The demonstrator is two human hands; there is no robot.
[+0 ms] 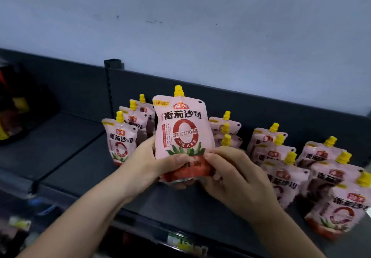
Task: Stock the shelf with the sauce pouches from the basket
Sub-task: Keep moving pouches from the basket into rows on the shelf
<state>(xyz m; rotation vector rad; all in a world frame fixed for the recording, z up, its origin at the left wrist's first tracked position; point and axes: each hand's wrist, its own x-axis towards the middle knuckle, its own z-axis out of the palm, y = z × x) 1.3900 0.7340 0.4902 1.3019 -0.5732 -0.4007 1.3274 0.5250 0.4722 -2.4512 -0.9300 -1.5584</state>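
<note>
Pink pouch (181, 135) upright, base pinched by my left fingers (174, 159) and right fingers (220, 154); shelf (180, 205) below, rows (285, 177) beyond them.

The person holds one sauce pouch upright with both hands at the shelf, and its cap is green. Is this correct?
Not quite: the head view shows the cap is yellow, not green. The left hand and right hand do hold the sauce pouch upright at the shelf.
</note>
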